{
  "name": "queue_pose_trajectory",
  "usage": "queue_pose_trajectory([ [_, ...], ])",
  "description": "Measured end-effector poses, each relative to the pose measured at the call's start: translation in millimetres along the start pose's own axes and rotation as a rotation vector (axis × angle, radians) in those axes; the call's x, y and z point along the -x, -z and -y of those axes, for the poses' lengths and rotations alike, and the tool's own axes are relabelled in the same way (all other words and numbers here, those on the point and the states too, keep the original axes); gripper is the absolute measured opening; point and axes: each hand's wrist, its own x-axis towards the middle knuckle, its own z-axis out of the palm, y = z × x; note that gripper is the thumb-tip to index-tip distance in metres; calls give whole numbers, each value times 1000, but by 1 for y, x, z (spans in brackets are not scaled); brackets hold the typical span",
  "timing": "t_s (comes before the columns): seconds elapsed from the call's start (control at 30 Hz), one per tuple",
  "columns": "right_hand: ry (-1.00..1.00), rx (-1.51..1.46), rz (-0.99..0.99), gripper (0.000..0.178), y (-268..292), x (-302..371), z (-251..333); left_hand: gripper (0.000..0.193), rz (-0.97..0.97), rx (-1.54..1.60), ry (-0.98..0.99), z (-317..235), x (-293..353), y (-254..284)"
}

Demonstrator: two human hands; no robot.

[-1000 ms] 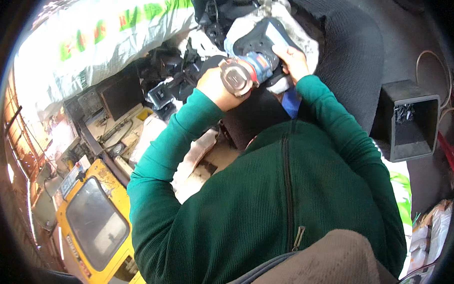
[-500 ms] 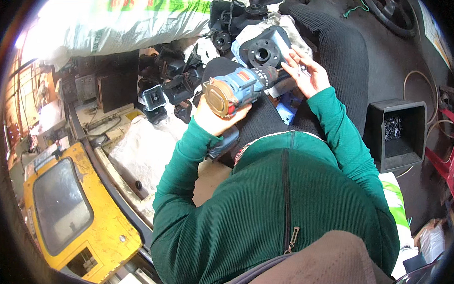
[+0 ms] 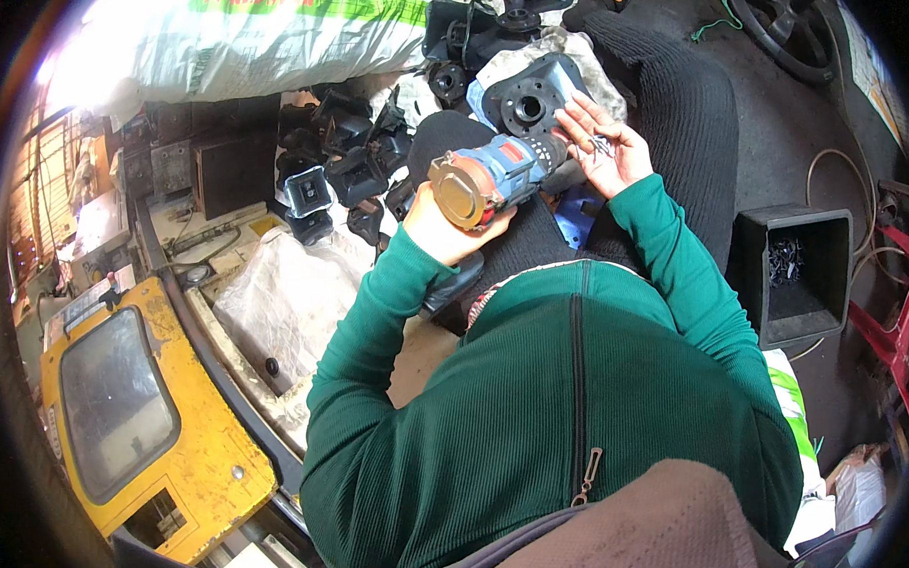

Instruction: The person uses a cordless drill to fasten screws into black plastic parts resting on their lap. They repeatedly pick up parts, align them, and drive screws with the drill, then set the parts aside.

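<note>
My left hand (image 3: 435, 230) is closed around a blue cordless drill (image 3: 510, 167), whose chuck points to the right and slightly away from me. Just beyond the chuck is my right hand (image 3: 625, 163), palm partly turned up and fingers bent. Several small silvery screws (image 3: 602, 146) lie in that hand, and its fingertips are close to the chuck. Between my legs, ahead of the drill, rests a black part with a round holed flange (image 3: 528, 107) on a flared base. Whether the drill bit touches anything is hidden.
Several black moulded parts (image 3: 356, 177) are heaped at the left, below a large white-and-green sack (image 3: 286, 45). To the right, a dark box (image 3: 801, 317) holds small screws. A yellow machine panel (image 3: 220, 462) stands at lower left, and a steering-wheel-like ring (image 3: 812, 66) at upper right.
The drill and my left hand have shifted a little to the right. My right hand has moved slightly left, and the screws in it show more clearly.
</note>
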Motion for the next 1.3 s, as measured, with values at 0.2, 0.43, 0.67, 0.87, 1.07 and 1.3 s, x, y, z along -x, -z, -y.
queue_pose_trajectory([
  [0.2, -1, 284, -84, 45, -4, -1, -4, 51, -69, 294, 154, -3, 5, 13],
  [0.43, -251, 571, -117, 37, -3, -1, -11, 54, -78, -66, -6, 9, 6, 17],
  [0.67, -159, 311, -230, 30, 6, -2, -20, 47, -93, -28, 23, 13, 16, 7],
  [0.87, -305, 71, -193, 39, 14, -8, -34, 49, -47, 9, 120, 10, 21, 2],
  [1.07, -297, 80, -179, 39, 3, -9, -42, 56, -98, -14, 62, 21, 25, -2],
  [1.3, -349, 46, -266, 34, 2, -8, -49, 68, 220, -12, 224, 0, 19, 16],
])
